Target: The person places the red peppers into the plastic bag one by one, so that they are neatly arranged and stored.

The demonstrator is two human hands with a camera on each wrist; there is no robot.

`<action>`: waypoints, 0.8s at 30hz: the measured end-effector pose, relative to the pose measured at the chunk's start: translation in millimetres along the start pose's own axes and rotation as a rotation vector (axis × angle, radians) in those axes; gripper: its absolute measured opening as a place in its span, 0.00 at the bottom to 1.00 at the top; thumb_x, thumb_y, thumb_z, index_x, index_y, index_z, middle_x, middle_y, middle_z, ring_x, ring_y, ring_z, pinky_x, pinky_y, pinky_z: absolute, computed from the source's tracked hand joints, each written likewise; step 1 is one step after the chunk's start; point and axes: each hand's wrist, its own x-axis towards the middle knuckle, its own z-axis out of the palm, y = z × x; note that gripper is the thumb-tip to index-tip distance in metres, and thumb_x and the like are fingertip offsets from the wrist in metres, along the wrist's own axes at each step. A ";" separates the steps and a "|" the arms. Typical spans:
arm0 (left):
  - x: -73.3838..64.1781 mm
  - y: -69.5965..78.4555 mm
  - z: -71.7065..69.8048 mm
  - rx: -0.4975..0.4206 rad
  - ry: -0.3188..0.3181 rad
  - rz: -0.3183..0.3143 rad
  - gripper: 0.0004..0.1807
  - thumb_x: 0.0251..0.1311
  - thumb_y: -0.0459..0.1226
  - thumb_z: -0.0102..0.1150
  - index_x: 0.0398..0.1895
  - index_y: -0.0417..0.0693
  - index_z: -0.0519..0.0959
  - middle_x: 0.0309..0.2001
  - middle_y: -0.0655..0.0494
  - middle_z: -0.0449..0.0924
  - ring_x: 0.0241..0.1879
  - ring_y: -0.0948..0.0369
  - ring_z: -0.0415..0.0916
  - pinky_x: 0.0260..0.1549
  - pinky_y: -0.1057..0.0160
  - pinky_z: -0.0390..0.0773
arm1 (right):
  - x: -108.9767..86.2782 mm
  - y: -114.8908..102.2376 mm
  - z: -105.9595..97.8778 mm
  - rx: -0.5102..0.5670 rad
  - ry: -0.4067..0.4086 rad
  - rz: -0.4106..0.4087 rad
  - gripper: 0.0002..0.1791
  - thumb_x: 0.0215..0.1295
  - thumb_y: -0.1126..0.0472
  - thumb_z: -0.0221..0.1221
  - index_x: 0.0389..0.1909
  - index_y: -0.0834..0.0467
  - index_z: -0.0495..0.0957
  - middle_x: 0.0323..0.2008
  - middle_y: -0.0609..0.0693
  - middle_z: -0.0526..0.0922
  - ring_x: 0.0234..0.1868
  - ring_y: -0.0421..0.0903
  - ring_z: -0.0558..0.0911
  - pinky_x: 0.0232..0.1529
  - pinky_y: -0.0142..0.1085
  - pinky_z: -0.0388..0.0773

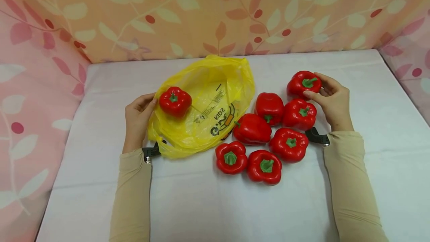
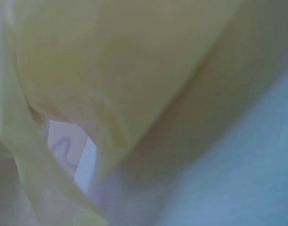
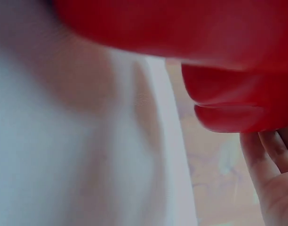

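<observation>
On the left, a yellow plastic bag (image 1: 215, 81) lies with its mouth spread wide, and one red bell pepper (image 1: 175, 102) sits inside near its left edge. My left hand (image 1: 137, 117) pinches that left edge between thumb and fingers. In the left wrist view the yellow film (image 2: 111, 61) fills most of the picture and hides the fingers. My right hand (image 1: 336, 102) holds another red bell pepper (image 1: 299, 85) at the back right, thumb in front and fingers behind. The right wrist view shows its fingers (image 3: 261, 160) against the underside of the held pepper (image 3: 233, 101).
Several more red bell peppers (image 1: 289, 145) cluster between the bag and my right arm, some touching each other. A white cloth (image 1: 201, 204) covers the table. Patterned fabric walls (image 1: 201, 14) stand at the back and both sides.
</observation>
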 end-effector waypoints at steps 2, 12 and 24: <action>0.3 0.1 -0.3 -0.002 0.002 -0.004 0.12 0.61 0.33 0.59 0.46 0.36 0.81 0.41 0.58 0.82 0.43 0.63 0.79 0.45 0.73 0.77 | -0.7 -4.3 1.3 0.047 0.015 -0.031 0.28 0.49 0.71 0.69 0.55 0.62 0.77 0.49 0.48 0.81 0.52 0.44 0.76 0.49 0.22 0.74; 1.4 -0.6 0.1 -0.006 0.002 0.002 0.12 0.61 0.32 0.59 0.46 0.35 0.81 0.42 0.57 0.82 0.43 0.63 0.79 0.46 0.72 0.77 | -8.0 -30.8 2.5 0.212 0.054 -0.101 0.27 0.46 0.78 0.67 0.52 0.68 0.77 0.47 0.54 0.82 0.51 0.48 0.78 0.49 0.26 0.75; 1.3 -1.2 -0.4 0.003 0.003 0.006 0.12 0.61 0.33 0.59 0.46 0.35 0.81 0.42 0.57 0.82 0.43 0.63 0.79 0.46 0.72 0.77 | -26.6 -69.8 5.2 0.315 -0.085 -0.169 0.25 0.50 0.85 0.59 0.52 0.77 0.73 0.46 0.60 0.81 0.47 0.51 0.79 0.45 0.31 0.78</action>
